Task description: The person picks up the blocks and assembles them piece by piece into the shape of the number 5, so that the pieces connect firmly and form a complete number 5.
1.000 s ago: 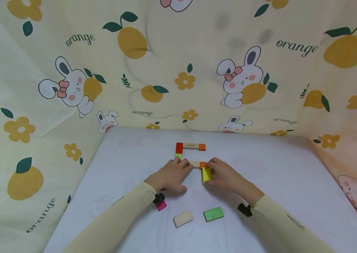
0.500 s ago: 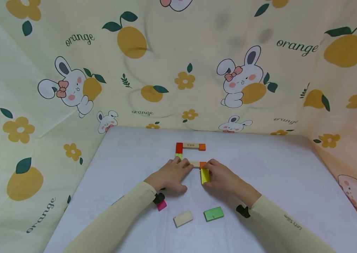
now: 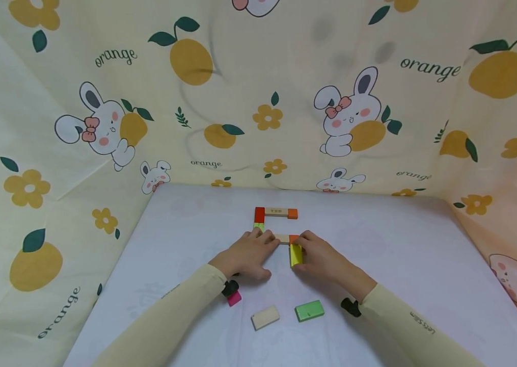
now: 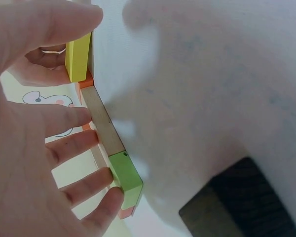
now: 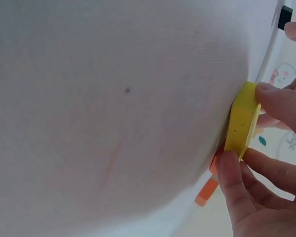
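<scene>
My right hand [image 3: 324, 257] pinches a yellow block [image 3: 295, 256] end to end between thumb and fingers. In the right wrist view the yellow block [image 5: 241, 121] has its far end against an orange block [image 5: 214, 162]. My left hand [image 3: 249, 255] lies with fingers spread, its fingertips along a light green block [image 4: 126, 173] and a plain wooden block [image 4: 102, 116]. Those blocks form a row ending in the orange block [image 3: 293, 238]. Behind them, a red block [image 3: 260, 214], a lettered wooden block [image 3: 276, 211] and another orange block [image 3: 292, 213] continue the angular line.
Nearer the body lie a green block [image 3: 309, 310] and a pale wooden block [image 3: 265, 317]. A pink block [image 3: 234, 298] is partly hidden by the left wrist. A patterned cloth [image 3: 240, 102] rises behind the white table [image 3: 396, 255].
My right hand has moved slightly left, bringing the yellow block into line below the orange block and turning it straighter. The left hand has stayed in place.
</scene>
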### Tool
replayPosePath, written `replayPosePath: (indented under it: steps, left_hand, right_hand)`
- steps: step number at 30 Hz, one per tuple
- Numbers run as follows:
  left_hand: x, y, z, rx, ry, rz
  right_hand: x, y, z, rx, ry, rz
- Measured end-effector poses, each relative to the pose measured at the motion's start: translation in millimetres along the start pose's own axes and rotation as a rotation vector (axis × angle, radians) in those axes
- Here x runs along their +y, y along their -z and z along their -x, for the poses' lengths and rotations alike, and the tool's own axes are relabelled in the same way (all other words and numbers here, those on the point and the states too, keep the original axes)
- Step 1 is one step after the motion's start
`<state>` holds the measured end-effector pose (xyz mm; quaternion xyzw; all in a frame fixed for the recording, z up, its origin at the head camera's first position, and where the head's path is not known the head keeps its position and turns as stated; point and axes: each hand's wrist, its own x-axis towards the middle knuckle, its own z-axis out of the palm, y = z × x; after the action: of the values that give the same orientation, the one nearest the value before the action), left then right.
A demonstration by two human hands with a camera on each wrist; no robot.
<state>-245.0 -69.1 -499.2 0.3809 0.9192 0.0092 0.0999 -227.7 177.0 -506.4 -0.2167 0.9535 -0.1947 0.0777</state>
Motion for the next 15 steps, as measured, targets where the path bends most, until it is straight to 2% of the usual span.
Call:
replayPosePath:
  steps: [15]
  left_hand:
    - [-0.9,0.0,1.5,0.012,-0.010,0.000]
  right_hand:
    - [-1.0,0.4,-0.5,0.003,-0.007,0.004]
